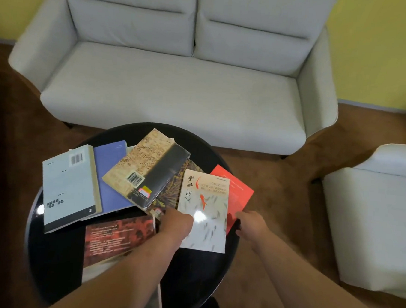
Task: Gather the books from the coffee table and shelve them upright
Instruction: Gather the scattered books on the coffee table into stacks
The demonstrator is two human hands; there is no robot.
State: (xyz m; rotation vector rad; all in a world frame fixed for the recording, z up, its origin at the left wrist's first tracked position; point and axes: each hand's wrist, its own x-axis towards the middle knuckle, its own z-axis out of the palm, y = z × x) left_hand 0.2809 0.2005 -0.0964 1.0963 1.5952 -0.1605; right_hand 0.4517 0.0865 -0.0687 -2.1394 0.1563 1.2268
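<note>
1. Left hand [177, 224]: its fingers are tucked out of sight at the edge of the white fish book [204, 216], so the grip cannot be told.
2. Right hand [249, 225]: its fingers are hidden beside the red book [236, 192]; contact is unclear.
3. The red book lies mostly under the white fish book.
4. A dark patterned book [170, 192] is largely buried beneath the tan book [146, 166].
5. The print on the dark red book [116, 239] is blurred; the left forearm covers its near corner.
6. The armchair [375, 218] is cut off at the right edge.
7. The near rim of the black worktop [202, 151] is hidden behind both forearms.
</note>
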